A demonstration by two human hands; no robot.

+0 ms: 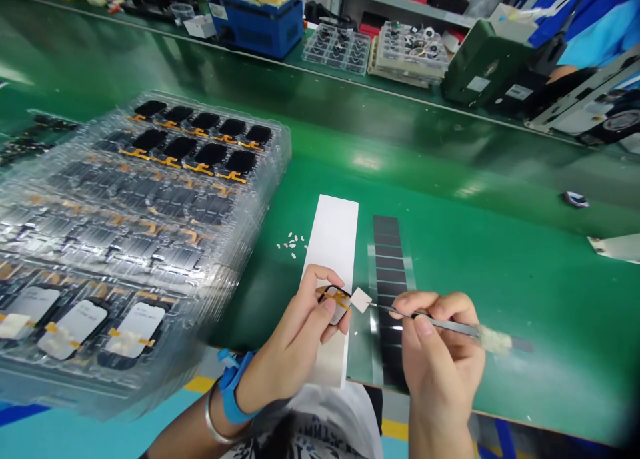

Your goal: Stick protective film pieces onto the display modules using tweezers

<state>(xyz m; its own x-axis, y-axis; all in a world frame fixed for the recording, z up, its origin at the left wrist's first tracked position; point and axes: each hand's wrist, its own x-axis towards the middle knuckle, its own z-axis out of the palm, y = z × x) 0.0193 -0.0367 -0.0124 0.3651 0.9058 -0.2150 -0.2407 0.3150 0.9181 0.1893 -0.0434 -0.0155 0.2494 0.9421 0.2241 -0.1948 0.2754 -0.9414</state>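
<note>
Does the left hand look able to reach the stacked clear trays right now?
Probably yes: the left hand lies beside the stacked clear trays, nothing between, but it holds a small part.

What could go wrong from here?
The tweezers in the right hand work close to the orange-flex module in the left hand; a slip could crease the flex. The small white pad might drop off the tip. The stacked clear trays appear to overhang the bench edge and could slide.

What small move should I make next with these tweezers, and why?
Probably ease the white square on the tweezers in your right hand onto the orange flex cable of the module in your left hand, since the tweezer tip already sits beside it.
</note>
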